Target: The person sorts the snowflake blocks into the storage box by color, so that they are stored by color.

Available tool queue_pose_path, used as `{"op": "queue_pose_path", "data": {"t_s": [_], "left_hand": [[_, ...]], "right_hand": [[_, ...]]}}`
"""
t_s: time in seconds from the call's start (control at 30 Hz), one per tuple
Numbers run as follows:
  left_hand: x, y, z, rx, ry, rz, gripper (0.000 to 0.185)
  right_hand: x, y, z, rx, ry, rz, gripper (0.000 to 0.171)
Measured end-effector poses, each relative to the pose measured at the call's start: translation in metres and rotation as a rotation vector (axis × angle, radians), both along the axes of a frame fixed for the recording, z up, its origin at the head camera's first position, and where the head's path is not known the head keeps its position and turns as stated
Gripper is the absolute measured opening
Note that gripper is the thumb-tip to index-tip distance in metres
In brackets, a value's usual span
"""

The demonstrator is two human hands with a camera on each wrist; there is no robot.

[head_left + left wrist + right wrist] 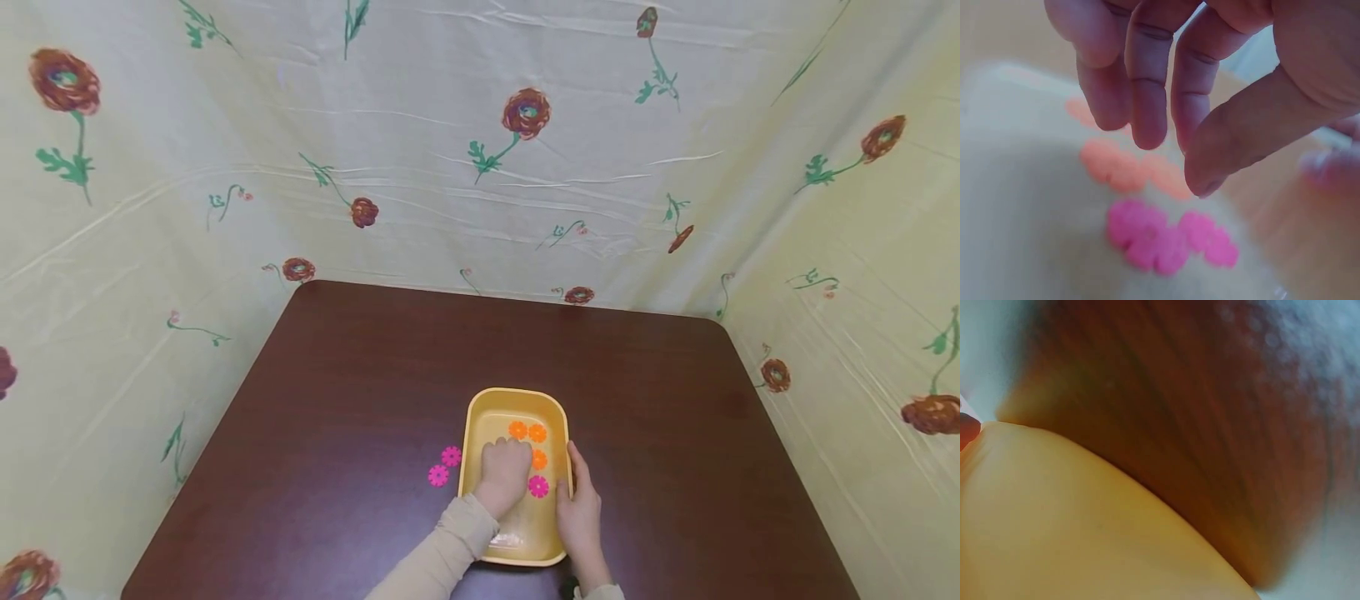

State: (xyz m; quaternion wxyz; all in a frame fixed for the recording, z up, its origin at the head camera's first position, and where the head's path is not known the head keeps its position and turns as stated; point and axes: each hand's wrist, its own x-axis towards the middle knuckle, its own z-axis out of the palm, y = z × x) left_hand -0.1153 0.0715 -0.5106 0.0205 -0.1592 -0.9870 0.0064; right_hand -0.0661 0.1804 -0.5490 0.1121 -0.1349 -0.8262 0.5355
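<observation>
— While your left hand (504, 473) is hovering loose-fingered, gripping nothing, where's the flat pink plastic flower disc (537, 486)?

— Lying inside the yellow plastic tray (477, 421), which your right hand (578, 510) is steadying, fingers flat. It's probably light and stiff; pinch its edges.

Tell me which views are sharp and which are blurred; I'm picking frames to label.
Head view: sharp, with wide-angle bending at the edges and a glare patch on the yellow tray. Left wrist view: left hand in focus, the pink pieces and orange pieces below soft. Right wrist view: wholly blurred, only tray wall and table as colour.
</observation>
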Motion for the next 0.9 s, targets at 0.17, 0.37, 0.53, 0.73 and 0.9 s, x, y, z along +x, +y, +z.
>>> {"op": "queue_pose_path", "data": {"t_s": [0.17,0.37,0.53,0.73,0.9], "left_hand": [[-0.002,-0.006,0.015,0.068,0.095,-0.027,0.008],[-0.005,-0.019,0.036,0.179,0.156,-0.025,0.013],[-0.01,-0.038,0.047,0.284,0.158,0.03,0.015],[-0.014,-0.069,0.048,0.397,0.157,0.136,0.012],[-0.014,-0.09,0.044,0.43,0.147,0.206,0.009]], "right_hand": [[0.0,0.0,0.0,-0.011,0.002,-0.007,0.055],[0.0,-0.001,0.0,-0.013,-0.001,-0.007,0.055],[0.001,-0.002,-0.001,-0.005,-0.005,0.0,0.055],[0.001,-0.002,-0.001,0.02,-0.01,0.002,0.056],[0.001,-0.001,0.0,0.023,-0.026,-0.007,0.055]]}}
